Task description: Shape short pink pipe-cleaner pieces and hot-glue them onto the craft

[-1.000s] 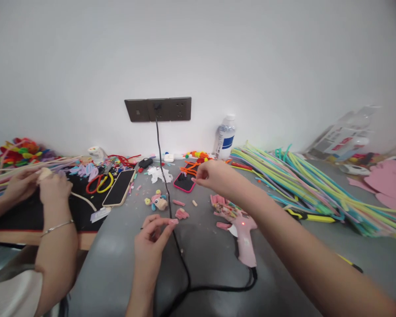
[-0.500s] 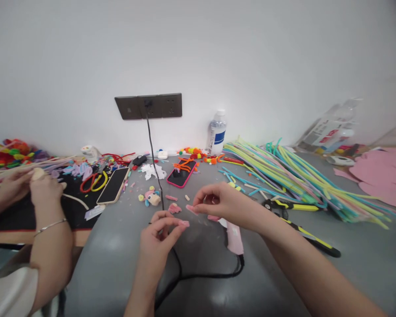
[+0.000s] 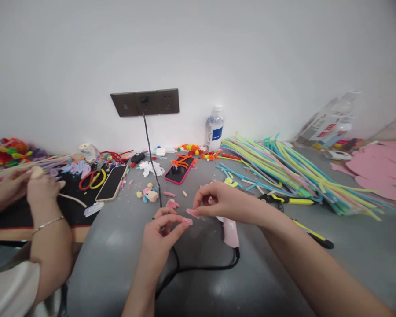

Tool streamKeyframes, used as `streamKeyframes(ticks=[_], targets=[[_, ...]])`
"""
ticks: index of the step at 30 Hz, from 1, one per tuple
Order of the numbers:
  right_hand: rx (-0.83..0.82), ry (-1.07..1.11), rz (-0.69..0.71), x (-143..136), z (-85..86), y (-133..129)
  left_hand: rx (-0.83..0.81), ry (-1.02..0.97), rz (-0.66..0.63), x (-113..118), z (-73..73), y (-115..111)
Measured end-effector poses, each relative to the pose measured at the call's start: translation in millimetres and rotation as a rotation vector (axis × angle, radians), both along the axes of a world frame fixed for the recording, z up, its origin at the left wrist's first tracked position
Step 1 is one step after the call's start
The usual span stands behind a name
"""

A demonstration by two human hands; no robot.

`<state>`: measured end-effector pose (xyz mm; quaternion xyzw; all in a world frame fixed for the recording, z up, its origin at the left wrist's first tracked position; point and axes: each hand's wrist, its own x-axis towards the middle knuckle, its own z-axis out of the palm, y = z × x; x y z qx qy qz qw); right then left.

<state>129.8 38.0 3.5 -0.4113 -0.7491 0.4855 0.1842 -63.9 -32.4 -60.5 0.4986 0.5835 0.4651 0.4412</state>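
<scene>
My left hand (image 3: 160, 235) pinches a small pink fuzzy piece (image 3: 187, 221) between thumb and forefinger. Just above and to its right, my right hand (image 3: 214, 200) grips another small pink piece (image 3: 192, 213) by thumb and fingertip. The two pieces are close together, with a narrow gap. Behind the hands lie a cluster of pink pieces (image 3: 172, 203), a thin pink strip (image 3: 169, 193) and a small animal head figure (image 3: 149, 193) with blue and yellow parts. A pale pink corded tool (image 3: 231, 233) rests under my right forearm, its front end partly hidden.
A black cord (image 3: 150, 145) runs from the wall socket (image 3: 145, 103) down past my left hand. Yellow-black pliers (image 3: 297, 200) and bundled pipe cleaners (image 3: 284, 171) lie at right. Phones (image 3: 180, 169) and a bottle (image 3: 215, 127) are behind. A co-worker's hands (image 3: 41, 182) are at left.
My hands have drawn closer together: the left moved slightly right, the right slightly down. Both keep their pink pieces. The whole view has shifted a little.
</scene>
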Motion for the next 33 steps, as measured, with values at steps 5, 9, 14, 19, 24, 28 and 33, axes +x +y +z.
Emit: streamKeyframes(ticks=[5,9,14,19,24,28,33], targets=[[-0.057,0.209,-0.119,7.0,-3.8,-6.6,0.002,-0.022,0.010,-1.5,-3.7,-0.1],[-0.162,0.288,-0.150,14.9,-3.6,-13.0,-0.008,-0.035,0.005,-2.1,-6.0,-0.8],[-0.227,0.315,-0.292,16.1,-1.3,-19.0,0.001,-0.029,0.011,-2.2,-5.6,-1.2],[-0.116,0.284,-0.249,12.6,-3.3,-22.7,0.018,-0.009,0.000,-1.3,-3.6,-1.7],[-0.130,0.316,-0.284,7.7,-9.8,-27.3,0.028,-0.019,-0.017,0.3,-5.2,-2.4],[0.058,0.201,-0.328,1.9,-17.7,-32.1,0.027,-0.019,-0.030,1.3,-5.1,-1.8],[0.188,0.157,-0.365,-6.7,-24.9,-38.6,0.016,-0.030,-0.019,2.3,-2.9,-0.6]])
